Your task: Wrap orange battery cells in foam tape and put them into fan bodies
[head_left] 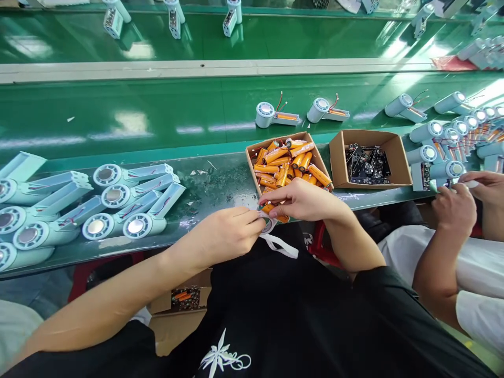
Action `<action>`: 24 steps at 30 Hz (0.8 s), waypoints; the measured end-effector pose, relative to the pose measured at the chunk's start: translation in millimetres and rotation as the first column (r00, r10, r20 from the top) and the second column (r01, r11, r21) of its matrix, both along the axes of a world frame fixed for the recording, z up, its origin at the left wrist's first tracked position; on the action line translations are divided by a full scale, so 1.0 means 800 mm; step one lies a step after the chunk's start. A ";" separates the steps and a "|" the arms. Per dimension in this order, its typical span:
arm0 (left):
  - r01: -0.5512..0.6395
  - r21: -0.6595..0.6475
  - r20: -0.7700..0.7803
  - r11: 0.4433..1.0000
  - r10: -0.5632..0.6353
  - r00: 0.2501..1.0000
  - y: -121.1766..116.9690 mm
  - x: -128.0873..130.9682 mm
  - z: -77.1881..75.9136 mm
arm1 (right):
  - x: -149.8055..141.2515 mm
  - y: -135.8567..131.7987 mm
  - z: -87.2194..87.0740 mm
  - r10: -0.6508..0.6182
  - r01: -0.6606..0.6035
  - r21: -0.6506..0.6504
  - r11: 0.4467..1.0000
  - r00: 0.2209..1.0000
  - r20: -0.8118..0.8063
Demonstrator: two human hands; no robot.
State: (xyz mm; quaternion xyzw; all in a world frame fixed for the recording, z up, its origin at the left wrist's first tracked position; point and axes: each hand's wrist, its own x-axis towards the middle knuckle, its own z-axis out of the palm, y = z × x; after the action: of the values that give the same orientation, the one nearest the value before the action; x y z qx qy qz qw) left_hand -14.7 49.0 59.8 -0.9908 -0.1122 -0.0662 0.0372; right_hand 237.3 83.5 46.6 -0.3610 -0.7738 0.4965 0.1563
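Note:
Both hands meet low in front of the cardboard box of batteries (252, 167). My right hand (307, 202) is closed on an orange cylindrical battery (279, 216), held at the box's near edge. My left hand (236, 231) comes in from the left with its fingers pinched at the battery's left end. Beneath these fingertips, a white strip (281, 245) loops and dangles; it looks like tape. Its upper end is partly hidden by the fingers. Many loose orange batteries (281, 163) fill the box behind the right hand.
Several light-blue housings (144, 226) lie along the bench at left. Two more housings (265, 114) with wires sit behind the boxes. A second box (397, 157) holds black circuit boards (368, 165). At far right, a co-worker's hands (457, 207) handle a housing.

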 end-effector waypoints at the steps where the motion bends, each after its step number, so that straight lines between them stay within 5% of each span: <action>1: 0.018 -0.012 0.003 1.000 -0.018 1.000 0.001 0.000 0.001 | 0.001 0.003 -0.001 0.029 -0.029 -0.030 0.999 1.000 -0.001; 3: 0.026 -0.013 0.028 1.000 -0.025 0.999 0.005 -0.001 0.003 | -0.005 0.003 -0.009 -0.056 0.045 -0.122 0.991 0.994 -0.092; 5: -0.031 0.014 0.077 0.999 0.030 0.997 0.007 -0.003 0.004 | -0.019 -0.007 -0.023 -0.339 0.273 -0.245 0.930 0.897 -0.284; 8: -0.177 0.055 0.227 0.983 0.160 0.961 0.008 -0.002 -0.001 | -0.052 -0.033 -0.046 -0.726 0.600 -0.433 0.673 0.424 -0.541; 10: -0.263 0.070 0.331 0.962 0.226 0.916 0.007 0.001 -0.008 | -0.078 -0.053 -0.058 -0.771 0.675 -0.498 0.544 0.167 -0.615; 11: -0.293 0.071 0.370 0.954 0.247 0.895 0.006 0.004 -0.012 | -0.089 -0.060 -0.062 -0.769 0.685 -0.514 0.516 0.106 -0.631; 13: -0.345 0.059 0.433 0.937 0.287 0.854 0.000 0.009 -0.020 | -0.103 -0.069 -0.065 -0.768 0.675 -0.529 0.515 0.089 -0.634; 15: -0.371 0.008 0.482 0.929 0.322 0.815 -0.016 0.014 -0.031 | -0.096 -0.066 -0.057 -0.754 0.636 -0.515 0.575 0.168 -0.635; 17: -0.280 -0.075 0.476 0.957 0.281 0.833 -0.046 0.018 -0.048 | -0.068 -0.050 -0.041 -0.706 0.673 -0.431 0.600 0.193 -0.682; 18: -0.210 -0.125 0.444 0.970 0.244 0.862 -0.064 0.020 -0.062 | -0.049 -0.039 -0.031 -0.664 0.738 -0.360 0.570 0.157 -0.731; 20: -0.156 -0.267 0.313 0.951 0.239 0.919 -0.099 0.021 -0.099 | -0.009 -0.017 -0.016 -0.551 0.882 -0.216 0.419 0.058 -0.833; 22: -0.374 -0.412 0.099 0.831 0.449 0.888 -0.119 0.019 -0.146 | 0.019 -0.004 -0.010 -0.476 0.923 -0.129 0.362 0.064 -0.877; 24: -0.638 -0.460 -0.107 0.617 0.675 0.730 -0.114 0.015 -0.191 | 0.026 -0.007 -0.015 -0.470 0.900 -0.083 0.428 0.143 -0.871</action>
State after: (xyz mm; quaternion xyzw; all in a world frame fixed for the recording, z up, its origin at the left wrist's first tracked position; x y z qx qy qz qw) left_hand -2.7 -42.5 -93.2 -0.8556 -0.4801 -0.0570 -0.1850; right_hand 258.3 77.8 34.7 -0.3690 -0.4314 0.2570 0.7821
